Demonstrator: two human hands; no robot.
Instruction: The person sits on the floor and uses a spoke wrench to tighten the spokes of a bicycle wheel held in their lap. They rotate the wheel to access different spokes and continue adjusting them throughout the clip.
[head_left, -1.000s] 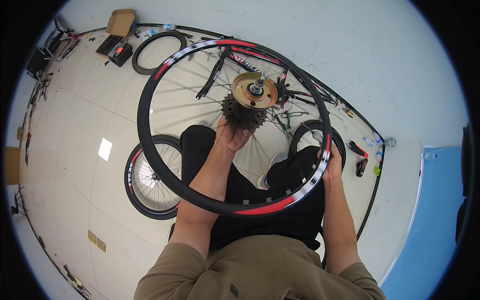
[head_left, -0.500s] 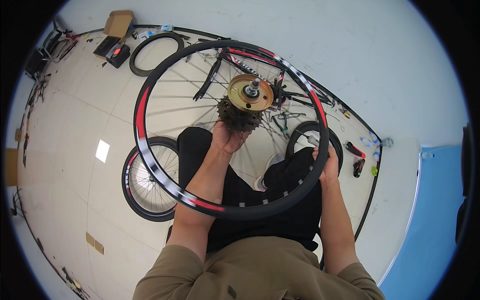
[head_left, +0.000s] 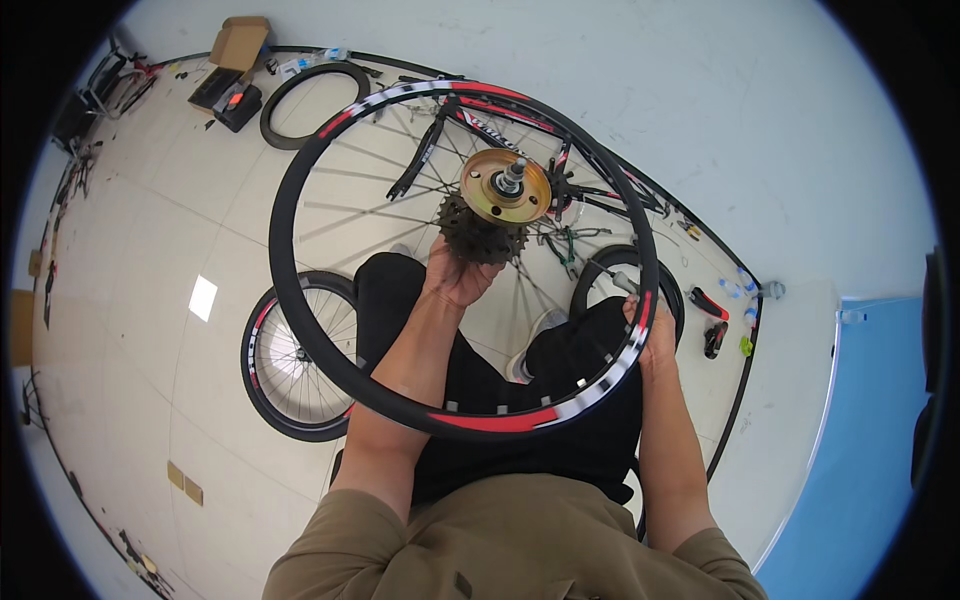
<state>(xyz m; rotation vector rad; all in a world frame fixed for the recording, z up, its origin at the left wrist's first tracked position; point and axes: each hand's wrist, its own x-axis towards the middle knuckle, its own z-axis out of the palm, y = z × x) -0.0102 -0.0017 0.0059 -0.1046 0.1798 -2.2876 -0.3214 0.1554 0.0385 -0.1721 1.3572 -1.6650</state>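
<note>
With the fingers of the left hand (head_left: 460,280) wrapped from below around the dark sprocket stack (head_left: 482,235), holds up a bicycle wheel (head_left: 284,228), with its hub (head_left: 508,182) just above those fingers and its rim (head_left: 500,422) circling well out around them. Cannot tell about the fingers of the right hand (head_left: 657,340), partly hidden behind the rim's right side: perhaps gripping, perhaps only brushing it (or clasping the grey-handled tool (head_left: 623,283) just beside). Should feel heaviest at the hub, stiff all round, hardly fragile, possibly greasy near the left fingers; best taken at the hub or by the black outer edge. Looks black with red and white patches, blurred as if spinning, and shows a gold, holed disc (head_left: 478,186) above the left fingers.
</note>
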